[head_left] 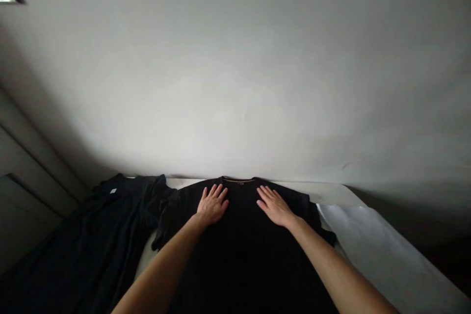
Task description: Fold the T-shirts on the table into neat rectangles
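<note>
Fingers (218, 191) spread apart, our left hand (212, 204) and right hand (275, 206) lie flat on a black T-shirt (239, 255), just below its collar (239, 181), gripping nothing. The shirt's lower body runs out of frame beneath our forearms (162, 270), its folds lost in the dark cloth. A second dark garment (99, 235), partly cut off, lies beside it on our left, on a pale surface (368, 250) below a grey wall (235, 68).

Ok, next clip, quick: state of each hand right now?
Left hand: open, flat on the black T-shirt, holding nothing.
Right hand: open, flat on the black T-shirt, holding nothing.
</note>
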Available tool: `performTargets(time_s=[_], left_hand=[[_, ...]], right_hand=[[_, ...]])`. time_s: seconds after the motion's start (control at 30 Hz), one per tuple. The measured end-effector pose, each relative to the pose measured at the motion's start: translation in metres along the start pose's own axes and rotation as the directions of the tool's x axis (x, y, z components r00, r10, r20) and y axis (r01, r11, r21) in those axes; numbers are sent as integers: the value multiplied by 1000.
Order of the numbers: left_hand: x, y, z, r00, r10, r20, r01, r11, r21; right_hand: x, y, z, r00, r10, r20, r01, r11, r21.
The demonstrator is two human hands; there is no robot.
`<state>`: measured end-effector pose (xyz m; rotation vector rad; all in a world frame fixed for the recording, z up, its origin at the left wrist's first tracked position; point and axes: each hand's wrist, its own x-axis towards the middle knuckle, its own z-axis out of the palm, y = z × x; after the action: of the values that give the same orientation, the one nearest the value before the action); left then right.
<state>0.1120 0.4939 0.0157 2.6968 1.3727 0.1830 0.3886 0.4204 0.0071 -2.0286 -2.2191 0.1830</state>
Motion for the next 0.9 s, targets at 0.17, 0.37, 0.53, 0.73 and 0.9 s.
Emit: performTargets(time_s=[0.17, 0.37, 0.53, 0.73, 0.9], left_hand=[[-7, -79, -38, 976, -219, -18, 220, 975, 44], [-59, -123, -92, 928, -366, -74, 371, 924, 88], [-108, -117, -90, 824, -565, -34, 566, 820, 90], [-111, -131, -84, 808, -586, -66, 589, 799, 118], [-103, -145, -89, 810, -582, -67, 586, 803, 105]], right_hand=[[1, 33, 16, 994, 93, -63, -97, 993, -64], [3, 32, 22, 993, 98, -67, -103, 992, -75], [2, 29, 19, 991, 117, -61, -121, 989, -80], [2, 27, 17, 990, 121, -68, -126, 989, -73], [4, 30, 22, 989, 120, -81, -124, 991, -47]])
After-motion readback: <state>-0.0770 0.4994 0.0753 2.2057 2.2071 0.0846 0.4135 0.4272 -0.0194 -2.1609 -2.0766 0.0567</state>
